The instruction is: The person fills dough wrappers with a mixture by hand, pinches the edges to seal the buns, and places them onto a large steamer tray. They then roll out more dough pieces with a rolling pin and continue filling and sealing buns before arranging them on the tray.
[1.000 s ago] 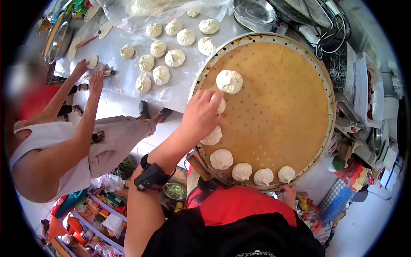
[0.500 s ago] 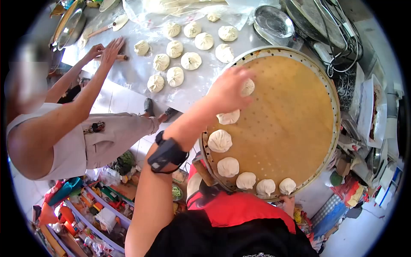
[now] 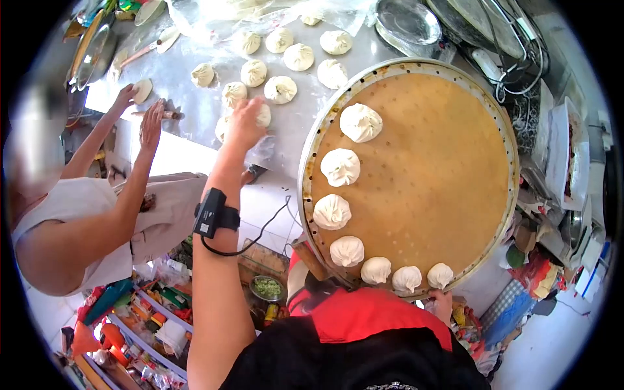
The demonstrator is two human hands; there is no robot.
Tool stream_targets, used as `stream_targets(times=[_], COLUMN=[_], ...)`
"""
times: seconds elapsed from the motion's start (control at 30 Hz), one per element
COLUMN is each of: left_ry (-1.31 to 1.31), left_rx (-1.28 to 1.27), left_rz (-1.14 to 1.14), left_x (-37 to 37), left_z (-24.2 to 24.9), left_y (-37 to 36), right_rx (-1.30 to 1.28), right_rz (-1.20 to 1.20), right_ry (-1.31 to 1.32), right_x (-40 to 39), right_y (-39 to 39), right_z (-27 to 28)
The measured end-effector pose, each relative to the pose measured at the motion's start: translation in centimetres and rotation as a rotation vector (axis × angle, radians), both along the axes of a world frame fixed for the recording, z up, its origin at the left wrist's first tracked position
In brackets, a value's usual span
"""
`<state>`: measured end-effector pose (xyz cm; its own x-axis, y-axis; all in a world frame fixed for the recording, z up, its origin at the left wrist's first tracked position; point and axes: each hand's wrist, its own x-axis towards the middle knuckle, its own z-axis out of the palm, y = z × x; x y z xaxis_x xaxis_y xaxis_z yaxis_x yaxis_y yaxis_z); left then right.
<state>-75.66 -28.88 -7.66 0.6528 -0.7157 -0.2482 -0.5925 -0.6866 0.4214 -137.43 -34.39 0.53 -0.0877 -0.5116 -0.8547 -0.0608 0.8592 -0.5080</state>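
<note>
My left hand [image 3: 246, 125] reaches over the metal table [image 3: 188, 107], its fingers curled around a pleated dough bun [image 3: 264, 116] that they partly cover. Other raw buns stand close by, among them one bun [image 3: 281, 90] just beyond the hand. In front of me is a large round steamer tray [image 3: 422, 195] with a tan lining and a perforated metal rim. Several buns, such as this top one [image 3: 361, 123], form a curve along its left and near edge. At the near rim, my right hand [image 3: 442, 304] grips the steamer tray, mostly hidden below it.
To the left a co-worker's hands [image 3: 151, 122] work at a rolling pin [image 3: 159, 115] and a dough wrapper [image 3: 142, 91]. A metal pan [image 3: 408, 21] and cables [image 3: 520, 65] lie beyond the tray. A bowl of chopped greens [image 3: 267, 287] stands low on the left.
My left hand has left the top bun on the steamer tray and moved left to a bun on the table. The co-worker now lifts a dough wrapper in one hand.
</note>
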Motion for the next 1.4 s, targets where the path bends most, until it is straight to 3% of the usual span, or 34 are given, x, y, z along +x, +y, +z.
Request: stream_targets(times=[0.03,0.07,0.13,0.2,0.27,0.33,0.4,0.5,0.6,0.67,0.73,0.83,0.93,1.03,1.13,1.23,1.4], left_ry=[-0.129,0.021,0.352,0.483,0.216,0.23,0.129,-0.039,0.126,0.162,-0.227,-0.309,-0.148,-0.002,-0.066,0.01,-0.083], left_rx=[-0.072,-0.046,-0.293,-0.596,-0.608,-0.476,-0.312,-0.402,-0.502,-0.559,-0.208,-0.068,-0.124,-0.109,-0.22,-0.205,-0.158], left_rz=[-0.012,0.125,0.235,0.055,-0.266,-0.412,-0.53,-0.551,-0.271,0.103,0.203,0.15,0.416,0.482,0.507,0.589,0.55], left_x=[0.4,-0.6,-3.0,-6.6,-9.1,-11.4,-12.5,-13.5,-10.3,-4.5,-1.6,-1.4,-2.7,-2.9,-2.7,-2.7,-3.0], left_z=[-0.7,2.5,7.4,11.0,13.1,12.9,9.6,8.2,12.3,7.2,3.9,1.0,1.0,0.1,-1.2,-1.7,-1.5], left_y=[0.2,-0.9,-2.5,-5.1,-9.2,-13.6,-17.2,-17.8,-14.6,-11.8,-8.5,-6.2,-6.1,-5.8,-6.2,-6.6,-7.5], right_rx=[-0.019,-0.03,-0.045,-0.032,-0.047,-0.059,-0.103,-0.092,-0.083,-0.068,-0.042,-0.088,-0.076,-0.063,-0.053,-0.062,-0.074], right_rz=[-0.022,-0.01,0.012,-0.021,0.01,-0.021,0.003,0.017,-0.005,0.02,0.007,0.02,0.005,-0.011,-0.007,0.009,0.035], right_ry=[-0.024,-0.011,0.008,-0.018,-0.051,-0.069,-0.072,-0.042,-0.058,-0.025,0.002,-0.005,-0.004,0.005,-0.005,-0.027,-0.037], right_x=[0.3,0.2,0.4,-0.2,0.9,1.1,0.6,-2.0,0.1,1.4,1.2,0.0,0.5,1.1,1.2,-0.1,-1.6], right_y=[0.1,0.0,0.2,0.5,0.2,0.2,0.6,0.9,0.4,0.0,0.0,0.4,0.4,0.3,0.2,0.5,0.8], right_z=[0.2,0.3,0.2,0.2,0.5,0.4,-0.1,-1.9,-0.4,0.7,1.0,-0.2,0.1,0.6,0.6,-0.3,-1.3])
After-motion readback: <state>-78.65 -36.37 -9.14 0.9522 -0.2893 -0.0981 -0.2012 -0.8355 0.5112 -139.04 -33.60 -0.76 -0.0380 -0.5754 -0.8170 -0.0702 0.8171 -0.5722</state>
